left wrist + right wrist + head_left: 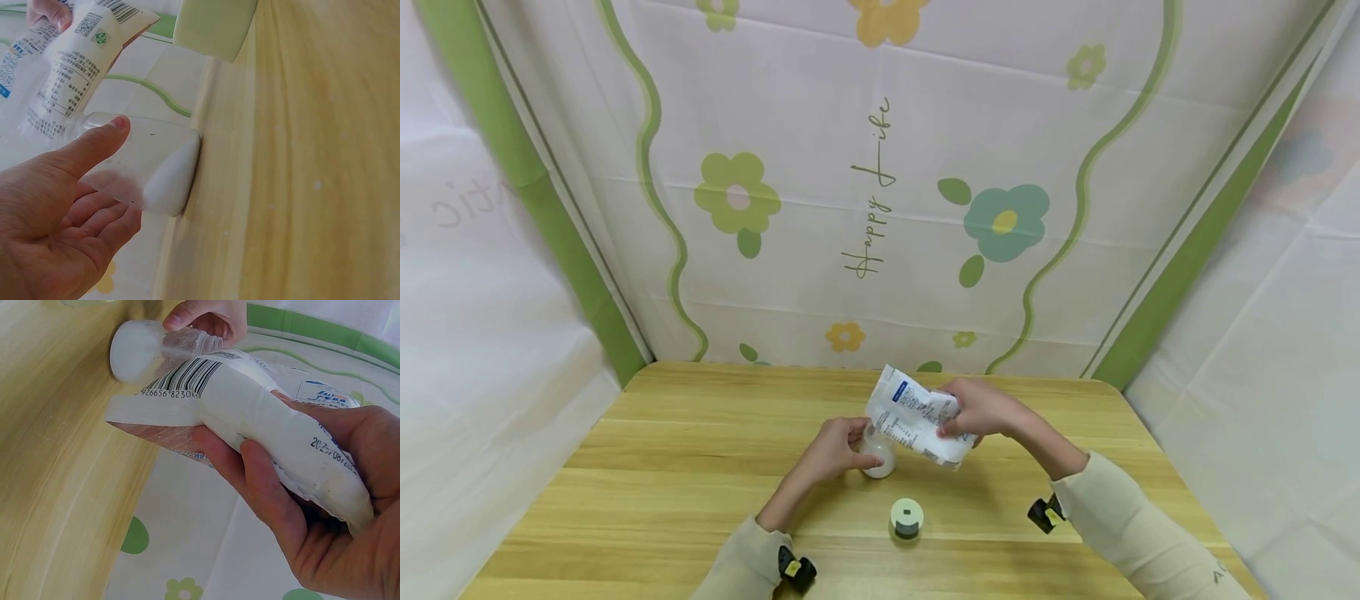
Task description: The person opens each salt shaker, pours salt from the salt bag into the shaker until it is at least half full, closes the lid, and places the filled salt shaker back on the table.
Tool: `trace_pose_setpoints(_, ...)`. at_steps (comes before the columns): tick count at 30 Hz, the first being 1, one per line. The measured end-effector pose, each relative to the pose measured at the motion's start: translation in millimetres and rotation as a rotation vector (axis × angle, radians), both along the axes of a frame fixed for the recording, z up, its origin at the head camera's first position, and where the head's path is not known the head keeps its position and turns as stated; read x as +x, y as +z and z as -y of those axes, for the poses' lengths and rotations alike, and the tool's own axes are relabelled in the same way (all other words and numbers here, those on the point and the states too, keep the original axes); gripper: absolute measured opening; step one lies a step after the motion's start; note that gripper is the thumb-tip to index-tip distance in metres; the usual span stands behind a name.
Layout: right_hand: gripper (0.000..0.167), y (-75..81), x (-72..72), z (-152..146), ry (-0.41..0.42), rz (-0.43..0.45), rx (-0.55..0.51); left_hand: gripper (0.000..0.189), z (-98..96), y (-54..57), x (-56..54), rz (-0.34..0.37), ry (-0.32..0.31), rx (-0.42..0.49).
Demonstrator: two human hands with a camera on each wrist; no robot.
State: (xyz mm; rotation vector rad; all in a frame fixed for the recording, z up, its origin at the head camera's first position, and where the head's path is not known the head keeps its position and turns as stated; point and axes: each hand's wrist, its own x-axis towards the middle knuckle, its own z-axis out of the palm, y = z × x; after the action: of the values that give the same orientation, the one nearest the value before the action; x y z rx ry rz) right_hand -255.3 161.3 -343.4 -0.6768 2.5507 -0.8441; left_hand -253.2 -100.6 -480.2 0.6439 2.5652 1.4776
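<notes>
A white printed salt bag [917, 419] is gripped by my right hand [983, 408], thumb on one face and fingers round the other. It tilts over a small clear jar [880, 463] standing on the table. My left hand [833, 452] holds the jar from the left, between thumb and fingers. In the left wrist view, white grains [170, 181] lie in a slope at the jar's bottom. The bag's corner is at the jar's mouth; whether grains are flowing I cannot tell. A barcode [187, 378] shows on the bag in the right wrist view.
A pale green cap [907, 517] with a grey part stands on the wooden table [700, 467], nearer than the jar. A few white specks [317, 185] dot the wood. Printed cloth [820, 275] hangs behind the table and at both sides.
</notes>
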Motion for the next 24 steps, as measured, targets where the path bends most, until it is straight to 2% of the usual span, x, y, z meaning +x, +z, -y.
trace_pose_setpoints(24,0.033,0.7,1.0,1.7,-0.01,0.004,0.0,0.056,1.0,-1.3,-1.7,0.008,-0.008,0.009)
